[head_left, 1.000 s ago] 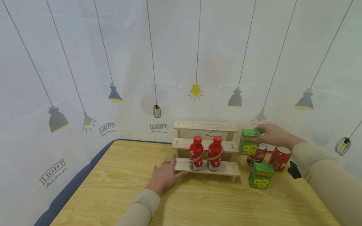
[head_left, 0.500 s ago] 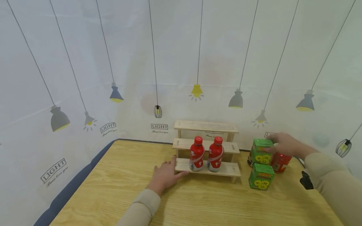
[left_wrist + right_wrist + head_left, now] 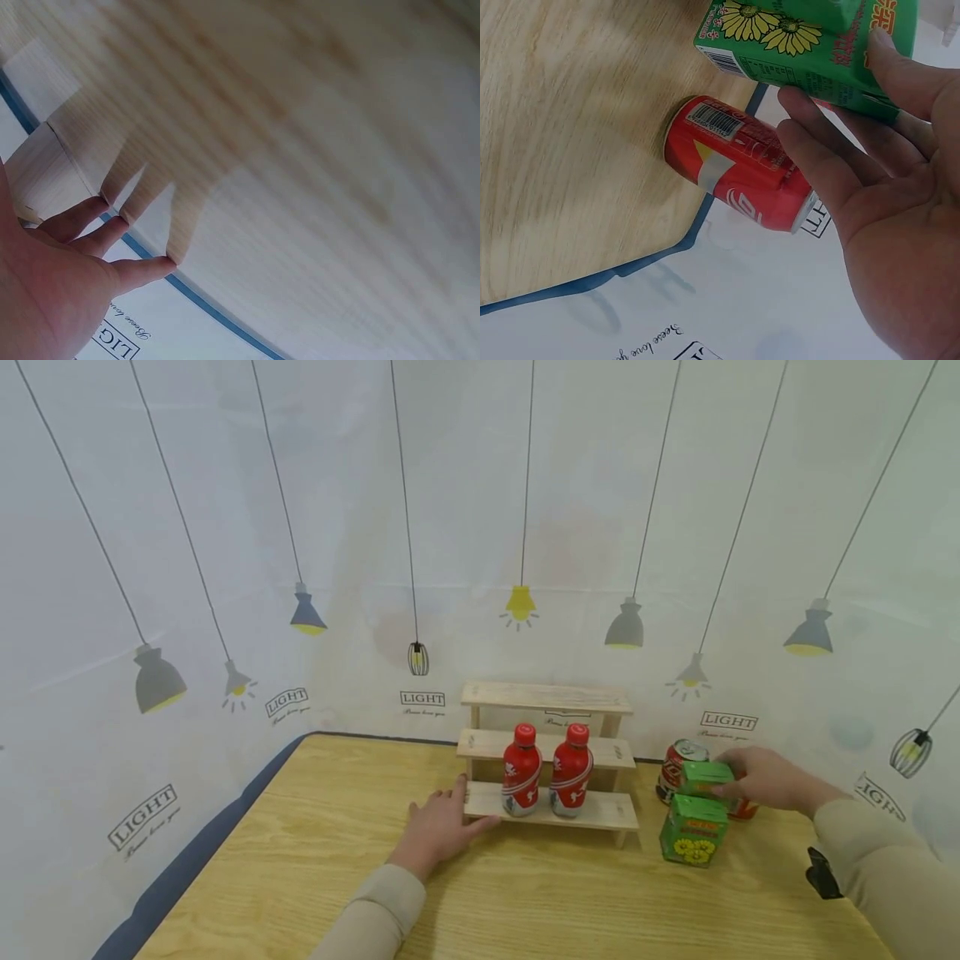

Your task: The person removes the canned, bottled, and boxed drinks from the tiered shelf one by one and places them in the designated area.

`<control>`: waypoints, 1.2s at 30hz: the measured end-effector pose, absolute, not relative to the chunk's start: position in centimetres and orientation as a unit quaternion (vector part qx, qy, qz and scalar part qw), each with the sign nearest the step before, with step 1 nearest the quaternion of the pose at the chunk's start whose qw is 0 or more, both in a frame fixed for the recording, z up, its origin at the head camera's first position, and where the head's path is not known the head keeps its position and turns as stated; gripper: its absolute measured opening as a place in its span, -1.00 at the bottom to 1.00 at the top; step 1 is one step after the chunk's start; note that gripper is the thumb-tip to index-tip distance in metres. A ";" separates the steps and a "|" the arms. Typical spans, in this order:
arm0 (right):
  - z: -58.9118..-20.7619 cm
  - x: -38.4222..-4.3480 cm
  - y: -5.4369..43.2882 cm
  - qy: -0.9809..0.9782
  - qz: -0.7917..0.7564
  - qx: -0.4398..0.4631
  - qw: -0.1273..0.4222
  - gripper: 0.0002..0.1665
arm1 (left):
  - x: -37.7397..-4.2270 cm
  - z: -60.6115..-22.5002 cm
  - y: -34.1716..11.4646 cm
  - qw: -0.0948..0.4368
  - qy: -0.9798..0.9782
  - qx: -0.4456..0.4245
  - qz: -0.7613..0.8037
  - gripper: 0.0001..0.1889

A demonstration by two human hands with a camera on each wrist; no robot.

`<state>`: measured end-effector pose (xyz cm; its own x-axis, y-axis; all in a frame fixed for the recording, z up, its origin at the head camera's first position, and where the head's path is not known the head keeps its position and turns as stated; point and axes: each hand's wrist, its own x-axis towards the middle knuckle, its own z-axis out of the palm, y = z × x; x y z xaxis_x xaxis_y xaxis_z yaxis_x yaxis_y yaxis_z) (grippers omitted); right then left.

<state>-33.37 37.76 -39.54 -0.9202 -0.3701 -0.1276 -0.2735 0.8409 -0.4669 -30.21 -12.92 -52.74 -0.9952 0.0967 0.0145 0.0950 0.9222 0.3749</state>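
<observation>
My right hand [image 3: 772,781] pinches a green drink carton with yellow flowers [image 3: 707,778] between thumb and fingers. In the head view, this carton is behind a second green carton [image 3: 692,837] on the table, which hides its lower part. A red can [image 3: 739,161] stands close to my right fingers in the right wrist view. My left hand [image 3: 435,828] rests with spread fingers at the left end of a three-step wooden shelf [image 3: 547,696]. Two red bottles [image 3: 522,774] stand upright on the lowest step.
A dark red can [image 3: 677,767] stands right of the shelf, behind the cartons. The wooden table [image 3: 315,860] ends at a white wall cloth [image 3: 337,527] printed with lamps.
My right hand has carried the green carton from beside the shelf rightward and down, behind the other carton. My left hand has stayed put.
</observation>
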 end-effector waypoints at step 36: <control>-40.9 -32.6 38.6 0.958 -0.211 -0.175 0.080 -0.45 | -29.8 -52.5 -12.8 0.003 0.979 0.048 0.197 0.28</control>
<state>-32.63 38.60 -40.90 -0.9262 -0.3687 -0.0793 -0.3011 0.8496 -0.4329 -29.75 -12.79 -52.45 -0.9953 0.0960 0.0133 0.0937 0.9177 0.3860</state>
